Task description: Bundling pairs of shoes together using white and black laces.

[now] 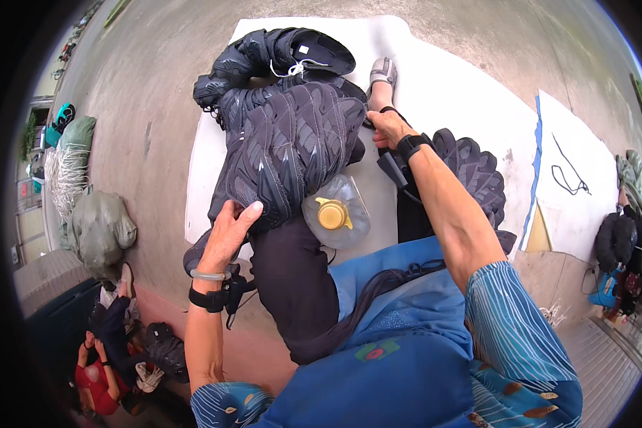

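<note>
A nested stack of dark grey shoe uppers (285, 150) lies across my left thigh. My left hand (230, 232) grips its near left edge, with the thumb on top and the fingers partly hidden. My right hand (391, 130) is closed in a pinch just past the far right end of the stack; what is between the fingertips is too small to make out. Beyond the stack, more black uppers (242, 64) curve in a row, ending in one with a white lace (296, 69). Another nested bundle of uppers (471, 167) rests to the right of my right forearm.
A clear plastic jug with a yellow cap (333, 214) stands between my legs. White sheeting (449, 78) covers the ground. A white board (571, 178) with a black cord lies right. Green sacks (100, 228) stand left. A seated person in red (100, 385) is at lower left.
</note>
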Motion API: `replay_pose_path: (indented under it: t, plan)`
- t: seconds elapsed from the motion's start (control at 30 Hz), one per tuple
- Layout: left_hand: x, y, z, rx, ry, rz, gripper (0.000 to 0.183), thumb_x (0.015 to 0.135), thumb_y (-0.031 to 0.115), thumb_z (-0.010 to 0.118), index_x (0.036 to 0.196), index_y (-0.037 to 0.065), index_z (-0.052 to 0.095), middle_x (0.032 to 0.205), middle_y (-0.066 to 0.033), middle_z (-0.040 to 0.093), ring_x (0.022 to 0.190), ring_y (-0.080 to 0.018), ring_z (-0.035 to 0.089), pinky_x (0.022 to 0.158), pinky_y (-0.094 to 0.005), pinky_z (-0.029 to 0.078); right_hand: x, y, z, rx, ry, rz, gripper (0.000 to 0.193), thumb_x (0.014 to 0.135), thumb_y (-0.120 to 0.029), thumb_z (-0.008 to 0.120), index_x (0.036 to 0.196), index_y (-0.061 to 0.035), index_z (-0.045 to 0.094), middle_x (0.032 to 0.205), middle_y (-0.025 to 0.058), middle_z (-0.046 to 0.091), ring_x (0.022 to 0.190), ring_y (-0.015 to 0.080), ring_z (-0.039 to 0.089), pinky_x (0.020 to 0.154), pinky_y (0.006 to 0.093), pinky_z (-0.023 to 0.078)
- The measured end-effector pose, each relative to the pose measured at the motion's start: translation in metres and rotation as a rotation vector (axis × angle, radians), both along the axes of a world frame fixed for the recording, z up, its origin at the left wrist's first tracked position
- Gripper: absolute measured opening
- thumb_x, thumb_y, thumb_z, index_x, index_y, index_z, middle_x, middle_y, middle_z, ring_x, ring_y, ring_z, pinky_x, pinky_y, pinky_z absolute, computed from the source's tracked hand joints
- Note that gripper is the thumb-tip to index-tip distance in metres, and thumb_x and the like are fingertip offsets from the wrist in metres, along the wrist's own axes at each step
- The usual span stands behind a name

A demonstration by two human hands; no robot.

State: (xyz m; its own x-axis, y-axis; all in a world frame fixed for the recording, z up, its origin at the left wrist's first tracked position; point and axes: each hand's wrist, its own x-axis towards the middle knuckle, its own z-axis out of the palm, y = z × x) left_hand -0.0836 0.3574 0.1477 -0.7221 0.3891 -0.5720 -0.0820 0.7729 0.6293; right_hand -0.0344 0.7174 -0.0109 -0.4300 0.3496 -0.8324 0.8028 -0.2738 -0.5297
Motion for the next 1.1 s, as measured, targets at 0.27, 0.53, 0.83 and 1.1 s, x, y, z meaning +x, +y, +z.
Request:
replay_pose_path:
  t: [0.27,0.53,0.83,1.1]
  plan:
    - [0.002,-0.003,-0.024,0.242,-0.177,0.252,0.044,0.086,0.034,0.066,0.104,-0.006,0.061,0.098,-0.0079,0.061,0.091,-0.0149,0.053,0.088,-0.0272,0.04,-0.012,-0.059,-0.047,-0.299,0.051,-0.267,0.075,0.088,-0.053,0.045,0.134,0.0061,0.04,0.131,0.028,0.047,0.116,0.0449,0.05,0.092,0.0587,0.041]
    - [0.007,0.011,-0.005,0.514,-0.185,0.324,0.052,0.089,0.032,0.064,0.124,-0.005,0.052,0.116,-0.011,0.061,0.104,-0.0164,0.058,0.093,-0.0313,0.046,-0.032,-0.058,-0.012,-0.603,0.417,-0.534,0.049,0.085,-0.022,0.067,0.114,0.0144,0.051,0.106,0.0213,0.064,0.091,0.032,0.066,0.078,0.0494,0.055]
    - [0.042,-0.099,0.077,1.04,-0.034,0.51,0.061,0.089,0.03,0.064,0.135,-0.001,0.041,0.137,-0.0095,0.047,0.128,-0.0242,0.042,0.109,-0.0423,0.031,-0.062,-0.113,0.211,-0.258,1.06,-0.202,0.033,0.078,-0.014,0.068,0.096,0.0082,0.052,0.079,0.0132,0.059,0.067,0.0174,0.06,0.049,0.0332,0.047]
    - [0.19,-0.184,0.081,1.146,-0.157,0.367,0.089,0.061,0.007,0.082,0.138,-0.001,0.038,0.135,-0.0112,0.049,0.125,-0.0264,0.046,0.107,-0.0415,0.035,0.122,-0.184,0.324,0.137,1.636,0.229,0.039,0.084,-0.01,0.059,0.118,0.0047,0.047,0.086,0.0116,0.062,0.08,0.0215,0.063,0.076,0.032,0.05]
